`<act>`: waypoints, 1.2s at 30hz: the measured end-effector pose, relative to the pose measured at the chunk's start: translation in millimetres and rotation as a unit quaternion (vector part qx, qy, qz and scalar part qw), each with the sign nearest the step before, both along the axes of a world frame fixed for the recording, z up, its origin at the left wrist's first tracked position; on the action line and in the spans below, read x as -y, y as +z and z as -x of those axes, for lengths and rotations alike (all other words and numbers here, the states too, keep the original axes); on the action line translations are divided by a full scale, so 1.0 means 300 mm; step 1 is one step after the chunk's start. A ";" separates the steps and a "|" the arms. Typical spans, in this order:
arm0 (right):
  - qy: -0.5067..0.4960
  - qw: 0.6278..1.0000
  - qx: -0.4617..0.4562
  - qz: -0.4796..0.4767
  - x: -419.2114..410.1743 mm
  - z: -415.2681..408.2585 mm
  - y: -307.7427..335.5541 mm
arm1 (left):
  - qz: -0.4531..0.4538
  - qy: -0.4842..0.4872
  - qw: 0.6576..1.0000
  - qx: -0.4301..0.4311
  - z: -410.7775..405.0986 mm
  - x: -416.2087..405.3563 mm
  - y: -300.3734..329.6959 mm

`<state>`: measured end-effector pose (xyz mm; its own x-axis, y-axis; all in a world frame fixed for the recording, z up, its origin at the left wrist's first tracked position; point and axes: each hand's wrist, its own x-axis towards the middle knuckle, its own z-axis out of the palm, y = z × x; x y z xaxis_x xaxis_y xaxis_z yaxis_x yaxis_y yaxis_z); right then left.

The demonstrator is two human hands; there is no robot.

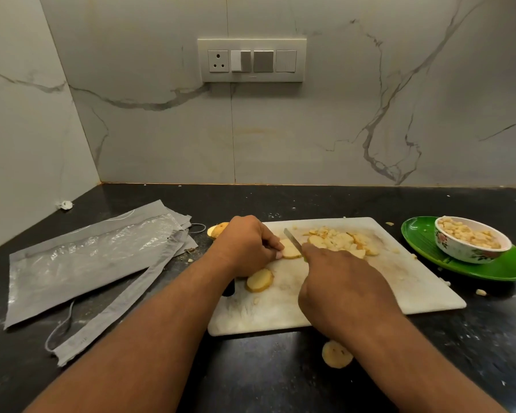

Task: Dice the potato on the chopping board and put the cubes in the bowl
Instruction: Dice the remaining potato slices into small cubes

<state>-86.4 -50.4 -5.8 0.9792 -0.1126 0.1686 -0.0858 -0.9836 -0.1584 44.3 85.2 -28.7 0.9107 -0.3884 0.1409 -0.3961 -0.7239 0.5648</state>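
Black countertop [265, 377]: mid-board, our left hand [245, 245] pins a potato slice [291, 249] steady while our right hand [343, 290] grips the knife [292, 240].

Two bare forearms reach in from below, no sleeves, watch or rings showing. The left hand [246, 244] and right hand [344, 289] wear no gloves; nails are short.
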 end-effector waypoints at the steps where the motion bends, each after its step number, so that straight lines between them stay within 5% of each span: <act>1: 0.000 1.000 -0.008 -0.003 -0.005 -0.014 -0.008 | -0.001 0.000 1.000 0.001 0.000 0.003 0.000; 10: 0.021 0.997 -0.067 0.034 0.016 0.149 0.014 | -0.032 0.008 0.999 0.010 -0.018 0.023 0.002; 16: 0.003 1.000 -0.007 0.010 -0.020 0.018 0.019 | -0.039 0.018 0.999 0.026 -0.001 0.023 0.008; 28: 0.017 0.991 -0.134 -0.001 0.037 0.177 0.018 | -0.038 0.015 0.999 0.018 -0.007 0.027 0.014; 33: -0.017 0.997 0.018 -0.077 0.081 0.066 0.047 | 0.042 0.016 0.999 -0.023 -0.018 -0.016 -0.001; 36: -0.068 0.988 0.007 -0.138 0.108 -0.116 0.025 | 0.039 0.024 0.999 -0.015 -0.028 -0.025 -0.004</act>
<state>-51.7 -82.9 1.7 0.9500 -0.2858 0.1260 -0.2098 -0.8828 -0.4203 52.6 92.7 -29.8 0.9319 -0.3337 0.1420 -0.3450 -0.6951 0.6308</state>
